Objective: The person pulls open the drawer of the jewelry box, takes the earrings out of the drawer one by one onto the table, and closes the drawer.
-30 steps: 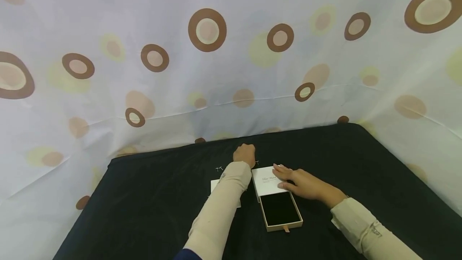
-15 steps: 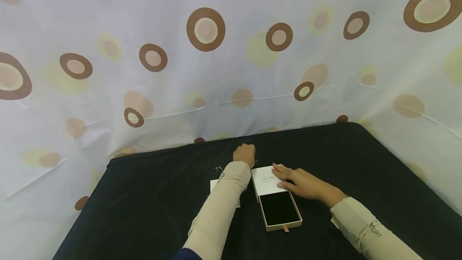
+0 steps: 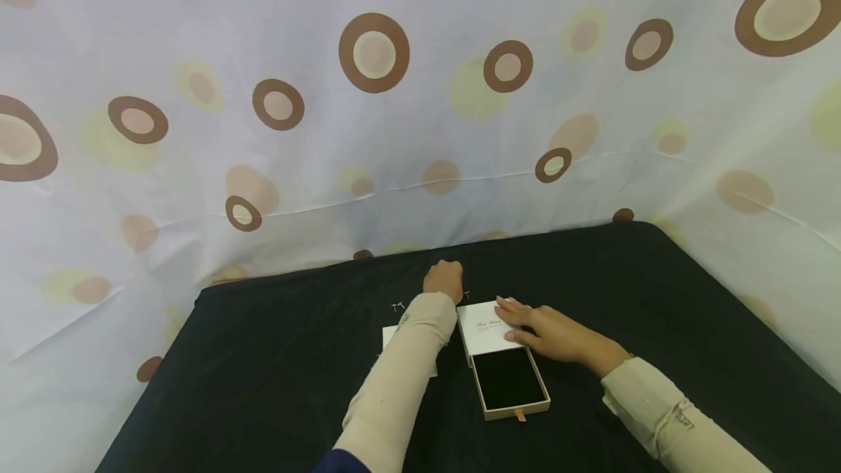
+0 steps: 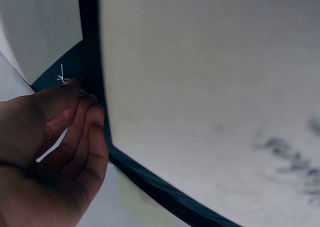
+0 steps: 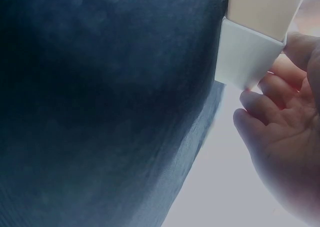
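A white gift box with a slide-out drawer (image 3: 489, 334) lies on the black cloth, its sleeve printed with small script. The black-lined drawer (image 3: 509, 379) is pulled toward me, with a tan ribbon tab. My right hand (image 3: 545, 331) rests on top of the sleeve with fingers extended; the right wrist view shows its fingers at the box's white side (image 5: 247, 54). Beyond the box, my left hand (image 3: 444, 281) is bent down at the cloth. In the left wrist view its thumb and fingers pinch a small silvery looped piece (image 4: 88, 95); its kind is unclear.
A second white box (image 3: 389, 335) lies mostly hidden under my left forearm. Small white T-shaped pieces (image 3: 398, 306) lie left of my left wrist, and another T-shaped piece (image 3: 467, 295) lies right of it. A patterned curtain (image 3: 420, 130) hangs behind the table's back edge.
The head view shifts very slightly. Both hands and the box keep their places, with the drawer pulled out equally far throughout.
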{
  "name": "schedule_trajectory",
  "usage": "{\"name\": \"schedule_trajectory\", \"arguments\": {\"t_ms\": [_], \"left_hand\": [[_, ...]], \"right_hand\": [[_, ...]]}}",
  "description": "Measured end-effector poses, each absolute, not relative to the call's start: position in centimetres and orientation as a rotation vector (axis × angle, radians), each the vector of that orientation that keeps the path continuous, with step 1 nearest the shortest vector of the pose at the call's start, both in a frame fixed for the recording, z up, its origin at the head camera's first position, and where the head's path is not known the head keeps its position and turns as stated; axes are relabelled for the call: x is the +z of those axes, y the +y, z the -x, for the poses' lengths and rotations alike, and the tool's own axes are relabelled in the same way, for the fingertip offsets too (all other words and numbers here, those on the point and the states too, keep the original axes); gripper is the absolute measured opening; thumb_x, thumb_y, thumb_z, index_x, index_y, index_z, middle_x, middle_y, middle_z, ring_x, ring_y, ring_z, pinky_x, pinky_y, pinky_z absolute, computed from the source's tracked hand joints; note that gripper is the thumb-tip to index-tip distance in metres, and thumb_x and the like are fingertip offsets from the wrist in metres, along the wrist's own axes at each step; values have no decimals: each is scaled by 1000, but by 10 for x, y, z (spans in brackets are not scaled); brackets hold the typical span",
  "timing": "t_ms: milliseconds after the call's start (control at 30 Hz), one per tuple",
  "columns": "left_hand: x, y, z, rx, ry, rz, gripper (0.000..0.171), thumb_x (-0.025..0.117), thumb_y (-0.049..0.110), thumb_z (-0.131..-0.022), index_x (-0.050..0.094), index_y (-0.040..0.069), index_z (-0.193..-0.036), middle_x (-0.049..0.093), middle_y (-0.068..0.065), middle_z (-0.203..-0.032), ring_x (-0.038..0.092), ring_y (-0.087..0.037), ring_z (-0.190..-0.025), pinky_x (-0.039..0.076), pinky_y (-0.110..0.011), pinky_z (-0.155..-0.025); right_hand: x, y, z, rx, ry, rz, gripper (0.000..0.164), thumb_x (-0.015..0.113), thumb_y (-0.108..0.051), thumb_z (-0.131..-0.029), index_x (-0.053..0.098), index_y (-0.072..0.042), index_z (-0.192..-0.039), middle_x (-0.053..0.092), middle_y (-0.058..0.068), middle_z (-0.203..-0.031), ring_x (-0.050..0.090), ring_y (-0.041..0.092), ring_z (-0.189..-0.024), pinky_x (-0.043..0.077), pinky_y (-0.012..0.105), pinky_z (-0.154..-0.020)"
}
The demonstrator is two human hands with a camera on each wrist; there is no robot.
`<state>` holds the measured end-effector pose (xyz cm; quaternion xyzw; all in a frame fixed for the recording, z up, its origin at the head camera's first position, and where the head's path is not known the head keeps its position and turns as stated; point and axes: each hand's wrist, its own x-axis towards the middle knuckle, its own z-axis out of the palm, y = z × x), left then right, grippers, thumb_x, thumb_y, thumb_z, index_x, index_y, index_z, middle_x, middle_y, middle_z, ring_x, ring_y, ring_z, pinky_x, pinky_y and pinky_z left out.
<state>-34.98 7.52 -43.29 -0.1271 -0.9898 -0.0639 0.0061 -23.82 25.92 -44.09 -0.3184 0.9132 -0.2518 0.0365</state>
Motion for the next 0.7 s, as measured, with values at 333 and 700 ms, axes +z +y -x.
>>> {"name": "schedule_trajectory", "arguments": {"t_ms": [333, 700], "left_hand": [[-427, 76, 343, -117, -3093, 420, 21, 70, 13, -87, 71, 12, -108, 71, -7, -96, 69, -24, -84, 57, -34, -66], [-420, 78, 342, -90, -3081, 444, 23, 72, 10, -86, 71, 11, -108, 71, -7, -98, 69, -24, -87, 57, -33, -68]], "right_hand": [[-441, 259, 238, -785, 2795, 986, 57, 52, -30, -99, 37, 5, -141, 29, 24, -150, 29, 40, -137, 30, 56, -106], [-438, 260, 235, -763, 2826, 1004, 55, 52, -27, -99, 39, 8, -140, 31, 26, -148, 31, 41, -136, 32, 56, -105]]}}
